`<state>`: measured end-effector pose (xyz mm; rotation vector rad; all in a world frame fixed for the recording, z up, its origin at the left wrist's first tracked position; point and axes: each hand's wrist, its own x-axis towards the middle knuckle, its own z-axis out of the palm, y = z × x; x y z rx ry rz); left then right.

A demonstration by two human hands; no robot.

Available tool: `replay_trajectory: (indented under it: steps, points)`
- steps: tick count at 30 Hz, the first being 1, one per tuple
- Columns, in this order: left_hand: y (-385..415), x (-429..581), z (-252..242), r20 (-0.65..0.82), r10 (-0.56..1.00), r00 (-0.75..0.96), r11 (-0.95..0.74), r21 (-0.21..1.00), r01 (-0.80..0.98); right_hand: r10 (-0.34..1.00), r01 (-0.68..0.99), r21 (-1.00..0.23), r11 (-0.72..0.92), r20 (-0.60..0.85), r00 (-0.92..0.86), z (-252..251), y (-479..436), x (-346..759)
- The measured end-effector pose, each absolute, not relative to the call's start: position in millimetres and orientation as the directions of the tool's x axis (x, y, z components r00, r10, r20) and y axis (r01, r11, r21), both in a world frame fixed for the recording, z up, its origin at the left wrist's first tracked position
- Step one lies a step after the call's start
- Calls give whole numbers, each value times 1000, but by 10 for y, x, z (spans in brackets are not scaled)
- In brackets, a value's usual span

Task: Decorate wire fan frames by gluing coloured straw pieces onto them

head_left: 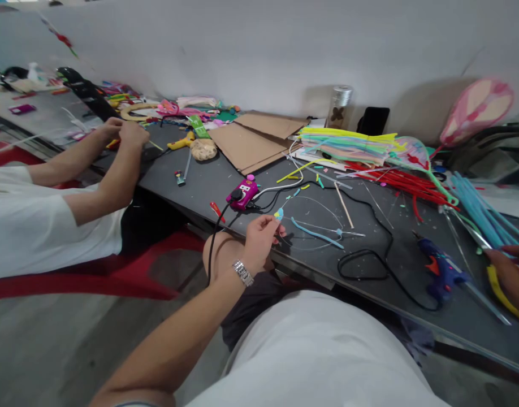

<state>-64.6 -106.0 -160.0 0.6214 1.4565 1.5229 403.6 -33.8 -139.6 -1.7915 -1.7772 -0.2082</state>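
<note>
My left hand [259, 242], with a metal wristwatch [243, 273] on its wrist, is raised at the table's near edge. Its fingers appear to pinch a thin wire frame [312, 223] bearing light-blue pipe cleaner pieces. Just behind the hand lies a magenta corded tool [242, 194], its black cable [361, 265] looping across the dark table [191, 181]. A blue glue gun [441, 271] lies to the right. My right hand does not show. A hand at the right edge [505, 277], apparently a co-worker's, holds a yellow strip.
On the left, a co-worker in a white shirt works with both hands [126, 133] at the table. Cardboard sheets [253, 138] and bundles of coloured pipe cleaners [344, 146] cover the far side, against a white wall. A red chair [94, 277] stands below.
</note>
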Motion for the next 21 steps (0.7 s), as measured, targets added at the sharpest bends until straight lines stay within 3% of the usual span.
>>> replay_trajectory:
  steps: [2, 5, 7, 13, 21]
  points:
    - [-1084, -598, -1559, -221, 872, -437, 96, 953, -288, 871, 934, -265, 241, 484, -87, -1272, -555, 3417]
    - [-1142, -514, -1458, -229, 906, -355, 91, 926, -366, 812, 735, -382, 560, 431, -395, -1116, -791, 2354]
    - [-1180, -465, -1392, -242, 920, -310, 97, 903, -418, 746, 597, -449, 665, 436, -504, -1061, -829, 1760]
    - [-1222, -418, -1324, -205, 930, -306, 55, 899, -435, 816, 595, -562, 575, 341, -467, -1098, -675, 1001]
    - [-1198, -455, -1383, -197, 925, -326, 65, 924, -376, 825, 456, -703, 545, 354, -441, -1228, -556, 950]
